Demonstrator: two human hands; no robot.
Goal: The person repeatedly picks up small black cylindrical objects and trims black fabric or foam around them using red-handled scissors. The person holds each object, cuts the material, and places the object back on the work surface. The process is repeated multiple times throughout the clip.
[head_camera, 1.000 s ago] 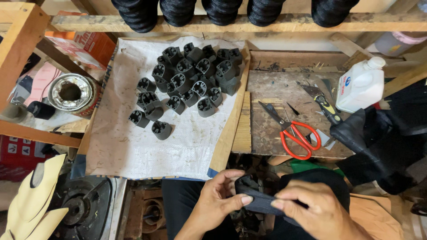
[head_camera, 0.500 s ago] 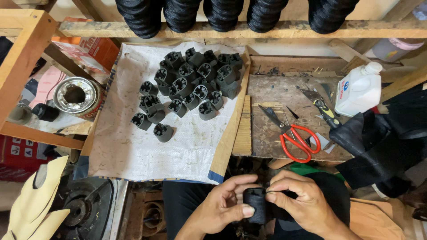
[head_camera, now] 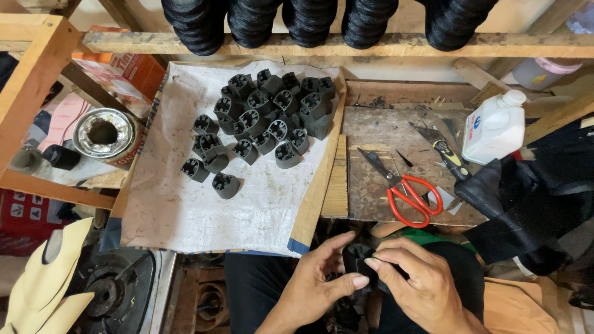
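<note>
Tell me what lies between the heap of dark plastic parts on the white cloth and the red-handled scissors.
In the head view, a slanted wooden strip edging the white cloth separates the heap of dark parts from the red-handled scissors.

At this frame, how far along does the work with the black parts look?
Done: a cluster of small dark moulded pieces lies on the white cloth. In hand: the left hand and right hand pinch one small black piece over the lap. Left: black sheet material sits by the red-handled scissors; how much remains cannot be told.

Black piece (head_camera: 356, 258) mostly hidden (both hands cover).
</note>
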